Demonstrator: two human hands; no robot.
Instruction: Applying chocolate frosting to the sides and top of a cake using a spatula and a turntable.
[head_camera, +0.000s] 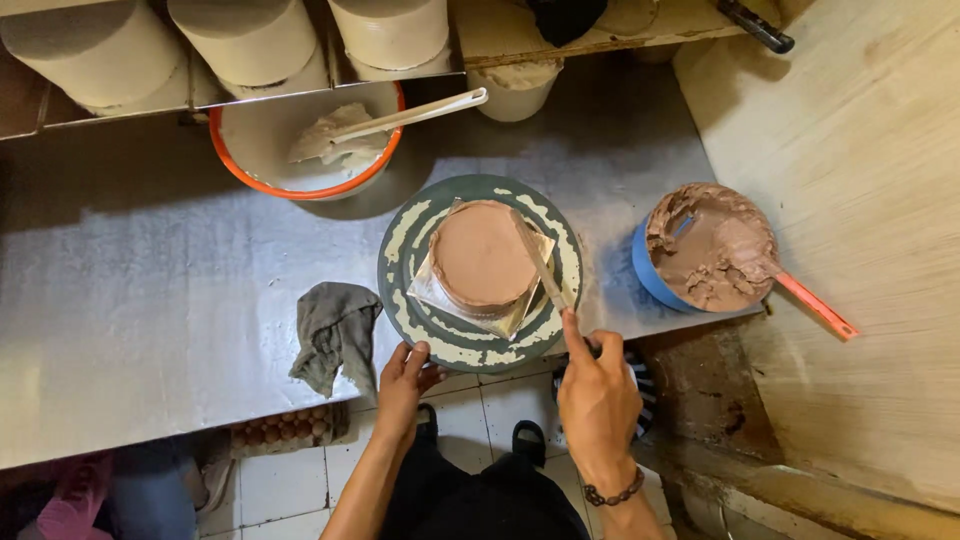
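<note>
A round cake (480, 252) coated in brown frosting sits on a square silver board (520, 312), on a dark green turntable (405, 250). My right hand (597, 395) grips a long palette knife (535, 255) whose blade lies across the right side of the cake's top. My left hand (405, 383) rests with fingers spread at the turntable's near left rim, holding nothing.
A blue bowl of brown frosting (705, 245) with an orange-handled spatula (815, 305) stands to the right. An orange-rimmed bowl of pale cream (300, 140) with a white spatula (410, 112) stands behind. A grey cloth (335, 335) lies at the left. Egg tray (285, 428) below the counter.
</note>
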